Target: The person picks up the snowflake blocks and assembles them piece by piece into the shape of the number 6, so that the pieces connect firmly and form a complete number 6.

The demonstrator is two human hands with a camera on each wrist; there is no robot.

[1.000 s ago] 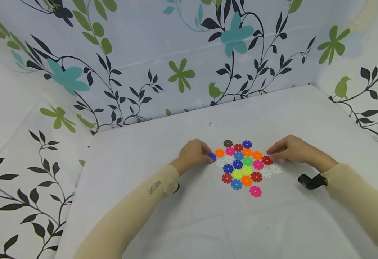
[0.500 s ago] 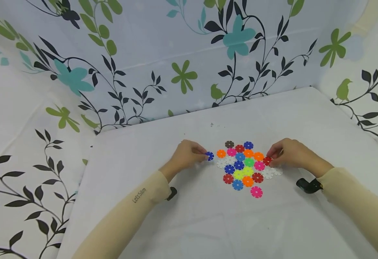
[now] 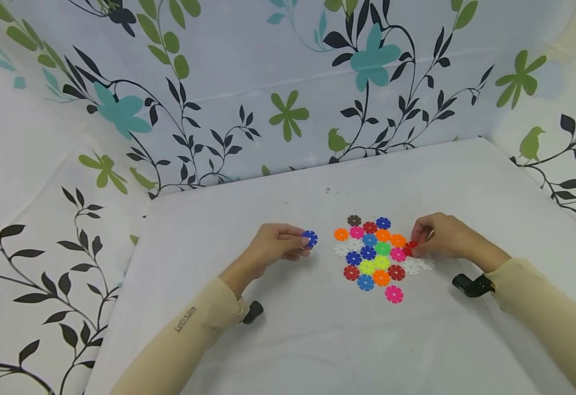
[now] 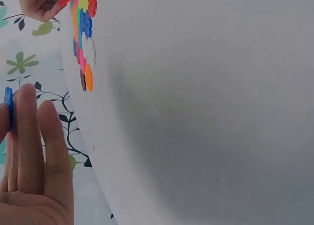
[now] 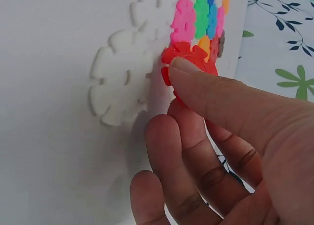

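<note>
My left hand (image 3: 275,247) pinches a blue notched plastic disc (image 3: 310,239) above the table, left of the other discs. In the left wrist view the same blue disc (image 4: 8,107) shows edge-on between thumb and fingers. A red notched disc (image 5: 189,58) is pinched between the thumb and fingers of my right hand (image 3: 438,236), at the right side of the group. Close by it lie white discs (image 5: 122,77) and a pink disc (image 5: 184,19). The group also has orange, green (image 3: 382,249), yellow, light blue and brown discs lying flat, close together.
A white cloth covers the table (image 3: 288,340). Patterned curtains (image 3: 219,71) with leaves and flowers hang behind and beside it. A black wrist device (image 3: 472,285) sticks out below the right sleeve, another (image 3: 253,312) below the left. One pink disc (image 3: 394,294) lies nearest the front.
My left hand has drawn the blue disc left, away from the group, and tilted it up. My right hand has taken hold of the red disc at the group's right side.
</note>
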